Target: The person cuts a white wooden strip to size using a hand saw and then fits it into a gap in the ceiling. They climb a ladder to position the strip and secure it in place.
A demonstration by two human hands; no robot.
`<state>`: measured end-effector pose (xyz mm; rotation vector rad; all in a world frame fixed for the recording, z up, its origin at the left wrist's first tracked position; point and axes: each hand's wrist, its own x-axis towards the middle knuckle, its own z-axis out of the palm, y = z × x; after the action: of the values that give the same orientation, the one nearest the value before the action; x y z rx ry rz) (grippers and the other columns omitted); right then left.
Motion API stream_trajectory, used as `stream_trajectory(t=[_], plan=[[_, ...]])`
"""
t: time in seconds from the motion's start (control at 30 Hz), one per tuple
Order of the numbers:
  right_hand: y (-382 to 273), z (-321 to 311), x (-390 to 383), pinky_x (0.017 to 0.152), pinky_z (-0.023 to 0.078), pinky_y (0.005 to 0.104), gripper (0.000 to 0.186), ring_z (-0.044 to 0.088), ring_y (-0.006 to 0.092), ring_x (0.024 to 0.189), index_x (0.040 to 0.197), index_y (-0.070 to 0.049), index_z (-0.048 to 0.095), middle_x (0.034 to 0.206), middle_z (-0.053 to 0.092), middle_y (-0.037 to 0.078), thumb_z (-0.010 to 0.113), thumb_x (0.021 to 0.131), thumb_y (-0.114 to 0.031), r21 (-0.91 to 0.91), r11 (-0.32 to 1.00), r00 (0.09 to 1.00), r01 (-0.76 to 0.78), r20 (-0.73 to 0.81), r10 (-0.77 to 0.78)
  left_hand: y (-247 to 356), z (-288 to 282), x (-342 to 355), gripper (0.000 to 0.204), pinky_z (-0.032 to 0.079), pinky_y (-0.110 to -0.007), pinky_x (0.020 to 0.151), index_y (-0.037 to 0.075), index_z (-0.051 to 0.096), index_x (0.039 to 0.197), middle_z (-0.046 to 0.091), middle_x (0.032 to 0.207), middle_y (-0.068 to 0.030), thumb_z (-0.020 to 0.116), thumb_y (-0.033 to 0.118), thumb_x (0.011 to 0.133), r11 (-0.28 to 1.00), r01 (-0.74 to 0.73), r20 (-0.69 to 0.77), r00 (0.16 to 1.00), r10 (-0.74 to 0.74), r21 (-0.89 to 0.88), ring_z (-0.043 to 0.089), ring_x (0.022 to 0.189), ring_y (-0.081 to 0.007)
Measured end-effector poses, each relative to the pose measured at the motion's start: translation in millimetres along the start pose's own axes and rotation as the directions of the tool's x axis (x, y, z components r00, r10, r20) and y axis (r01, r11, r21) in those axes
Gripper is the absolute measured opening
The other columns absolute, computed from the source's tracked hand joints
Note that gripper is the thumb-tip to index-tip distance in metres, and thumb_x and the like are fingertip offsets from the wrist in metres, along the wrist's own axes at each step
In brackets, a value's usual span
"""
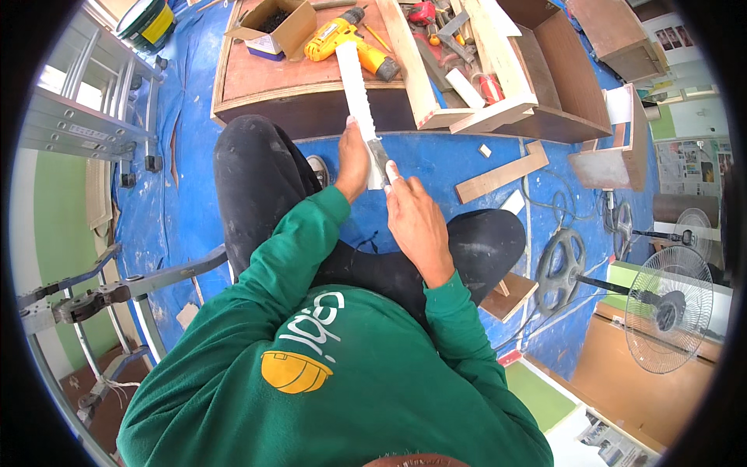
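My left hand (354, 161) is closed around the lower part of a long white strip (354, 82), which has a ragged right edge and points away from me. In my right hand (416, 226) is a slim grey utility knife (378, 152), its front end against the strip's right edge near my left fingers. The far end of the strip overlaps a yellow cordless drill (334, 37) lying on a wooden panel. The blade itself is too small to make out.
Beyond my knees is a wooden cabinet panel (264, 82) with an open cardboard box (276, 29). Right of it, a wooden tray (436, 115) holds several tools. A ladder (82, 128) stands left. Board offcuts (502, 173) and a fan (669, 310) are at right, on blue sheeting (191, 163).
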<state>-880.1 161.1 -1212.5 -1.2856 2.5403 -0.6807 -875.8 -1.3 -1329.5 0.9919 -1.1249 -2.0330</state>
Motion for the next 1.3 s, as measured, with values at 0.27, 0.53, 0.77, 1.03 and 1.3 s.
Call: stream_trajectory(t=[0.27,0.53,0.77,1.03,1.3], plan=[[-14.6,-1.0,20.5,0.070,0.055,0.0522,0.043,0.068,0.0440,0.081,0.144,-0.001,0.057,0.099,0.063,0.023,0.054,0.105,-0.019,-0.055,0.998,0.998,0.029,-0.046,-0.032,21.8,0.4,-1.5,0.052,0.052,-0.034,0.062,0.010,0.058,0.105,0.058,0.083,-0.0029,0.029,0.051,0.114,0.990,0.107,0.150,0.984,-0.092,-0.093,0.058,0.069,-0.0153],[-19.5,5.3,-0.2,0.065,0.056,0.0485,0.040,0.068,0.0384,0.075,0.139,0.001,0.058,0.095,0.063,0.020,0.058,0.104,-0.019,-0.119,0.991,0.995,0.061,-0.077,-0.071,16.7,-8.6,17.1,0.046,0.053,-0.034,0.059,0.012,0.057,0.108,0.059,0.082,-0.0032,0.030,0.049,0.114,0.992,0.018,0.084,0.996,-0.007,-0.126,0.060,0.066,-0.0158],[-5.6,-6.6,11.2,0.053,0.052,0.0282,0.029,0.063,0.0128,0.062,0.117,0.000,0.062,0.094,0.068,0.010,0.059,0.108,-0.028,0.857,0.408,0.948,-0.315,0.301,0.100,34.6,-9.7,14.9,0.042,0.048,-0.033,0.053,0.015,0.059,0.105,0.054,0.073,0.0002,0.037,0.050,0.112,0.983,0.086,0.065,0.995,-0.076,-0.163,0.054,0.059,-0.0140],[-1.6,6.9,26.4,0.066,0.055,0.0274,0.038,0.064,0.0100,0.076,0.145,-0.011,0.059,0.095,0.068,0.005,0.050,0.111,-0.026,0.714,0.591,0.926,-0.375,0.312,0.211,27.2,-12.7,22.1,0.039,0.048,-0.034,0.059,0.014,0.060,0.103,0.055,0.080,0.0007,0.038,0.044,0.112,0.976,0.042,0.056,0.998,-0.031,-0.213,0.055,0.066,-0.0128],[-16.6,17.9,11.7,0.079,0.050,0.0474,0.047,0.065,0.0419,0.086,0.152,-0.009,0.053,0.095,0.064,0.024,0.056,0.106,-0.017,0.225,0.974,1.000,0.017,-0.016,-0.014,24.9,-16.8,25.3,0.039,0.050,-0.032,0.055,0.014,0.057,0.102,0.054,0.075,-0.0002,0.039,0.047,0.113,0.941,0.126,0.136,0.987,-0.087,-0.313,0.055,0.061,-0.0147]])
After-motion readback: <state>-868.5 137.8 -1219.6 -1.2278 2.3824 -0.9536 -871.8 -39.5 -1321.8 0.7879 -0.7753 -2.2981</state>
